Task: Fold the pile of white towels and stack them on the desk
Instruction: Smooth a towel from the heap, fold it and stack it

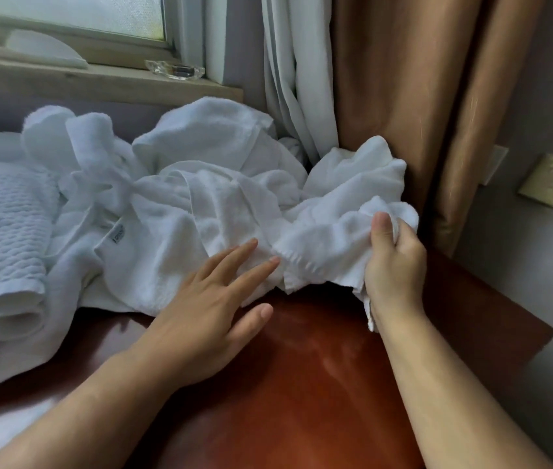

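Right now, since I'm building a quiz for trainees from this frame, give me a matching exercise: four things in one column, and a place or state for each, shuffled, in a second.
Things:
1. left hand
2. right hand
3. glass ashtray
4. folded towel

Places and states:
A. on the windowsill
B. grips the crumpled towel
C. at the far left, beside the pile
D. open, fingers straight, resting on the pile

Pairs: 1-D; 2-B; 3-A; 4-C.
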### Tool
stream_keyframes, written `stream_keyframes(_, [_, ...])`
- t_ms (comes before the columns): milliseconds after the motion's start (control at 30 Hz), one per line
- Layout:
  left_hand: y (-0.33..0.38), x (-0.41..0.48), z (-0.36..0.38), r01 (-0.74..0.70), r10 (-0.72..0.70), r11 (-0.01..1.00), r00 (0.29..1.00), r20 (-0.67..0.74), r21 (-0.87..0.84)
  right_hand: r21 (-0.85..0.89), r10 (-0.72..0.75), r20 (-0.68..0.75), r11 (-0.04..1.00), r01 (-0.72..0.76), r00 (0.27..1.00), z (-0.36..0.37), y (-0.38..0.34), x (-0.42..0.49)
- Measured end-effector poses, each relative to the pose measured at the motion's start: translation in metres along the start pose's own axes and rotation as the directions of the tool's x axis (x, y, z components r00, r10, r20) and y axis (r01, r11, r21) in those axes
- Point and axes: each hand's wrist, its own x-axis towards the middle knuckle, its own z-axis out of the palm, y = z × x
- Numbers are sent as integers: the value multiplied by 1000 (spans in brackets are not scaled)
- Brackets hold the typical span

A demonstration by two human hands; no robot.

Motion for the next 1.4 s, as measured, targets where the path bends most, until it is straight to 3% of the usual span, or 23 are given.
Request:
stream_keyframes(100, [2, 1, -5, 22, -51, 980, 989, -141, -200, 83, -86, 135, 994, 76, 987, 1, -21, -23])
stream_keyframes(167, [3, 3, -11, -9, -130, 934, 923, -363, -356, 357, -56, 233, 933, -32, 971, -2, -32, -41])
stream_keyframes(233, [8, 9, -18, 14, -339, 792, 841, -421, -611, 600, 18, 343, 765, -234, 939, -8, -43, -54])
stream_keyframes(300, [19, 17, -29, 119, -520, 429, 843, -137, -895, 681, 68, 515, 573, -456, 854, -13, -51, -59])
stream_keyframes(333, [24, 19, -34, 219, -511, 221, 856, 78, -950, 659, 88, 591, 521, -542, 802, -13, -56, -60])
stream_keyframes(367, [26, 20, -40, 316, -435, 69, 863, 257, -946, 600, 116, 648, 531, -598, 753, -11, -60, -63])
stream_keyframes(400, [25, 18, -45, 390, -319, -9, 872, 372, -921, 516, 134, 694, 593, -618, 708, -9, -60, -66])
stream_keyframes(433, [25, 15, -51, 426, -200, -40, 883, 425, -904, 450, 166, 685, 670, -591, 709, -6, -59, -70])
stream_keyframes(467, [25, 12, -57, 429, -107, -55, 895, 433, -901, 380, 194, 670, 740, -555, 717, -3, -60, -76])
stream_keyframes(500, [25, 9, -61, 415, -59, -70, 906, 419, -907, 319, 185, 717, 770, -553, 672, 1, -60, -81])
stream_keyframes(600, [23, 10, -59, 369, -104, -80, 921, 376, -926, 176, 141, 886, 779, -602, 441, 5, -57, -94])
stream_keyframes(800, [16, 9, -59, 400, -254, 267, 907, 337, -877, -92, 165, 982, 844, -529, 92, 0, -54, -105])
stream_keyframes(933, [18, 11, -53, 352, -184, 252, 932, 312, -902, -84, 74, 996, 925, -372, -43, 1, -65, -102])
stream_keyframes(1000, [20, 13, -50, 331, -168, 223, 939, 299, -917, 39, -26, 998, 963, -267, 53, 0, -69, -95])
stream_keyframes(1033, [21, 13, -49, 320, -179, 241, 942, 282, -916, 115, -67, 980, 958, -263, 186, 0, -70, -90])
stream_keyframes(1100, [25, 12, -45, 337, -254, 282, 929, 269, -898, 264, -130, 779, 956, -132, 613, -3, -60, -73])
stream_keyframes(1133, [29, 13, -41, 347, -335, 342, 913, 231, -873, 211, -143, 560, 977, 27, 816, -5, -54, -60])
stream_keyframes(1167, [33, 13, -38, 341, -437, 443, 890, 133, -829, 80, -151, 325, 988, 132, 933, -5, -46, -46])
stream_keyframes(1200, [37, 13, -37, 324, -515, 568, 857, -19, -756, -27, -119, 177, 992, 126, 977, -5, -41, -32])
stream_keyframes(1233, [44, 13, -38, 308, -517, 678, 845, -136, -667, -41, -30, 167, 998, 37, 985, -5, -36, -17])
stream_keyframes(1267, [50, 13, -38, 303, -472, 752, 867, -157, -586, 0, 84, 266, 996, -87, 960, -4, -34, -5])
stream_keyframes(1333, [63, 10, -39, 324, -339, 827, 939, 53, -460, -40, 230, 488, 970, -241, 842, -2, -34, 12])
stream_keyframes(1400, [68, 7, -36, 340, -262, 906, 918, 298, -252, -256, 306, 614, 949, -183, 728, 4, -39, 22])
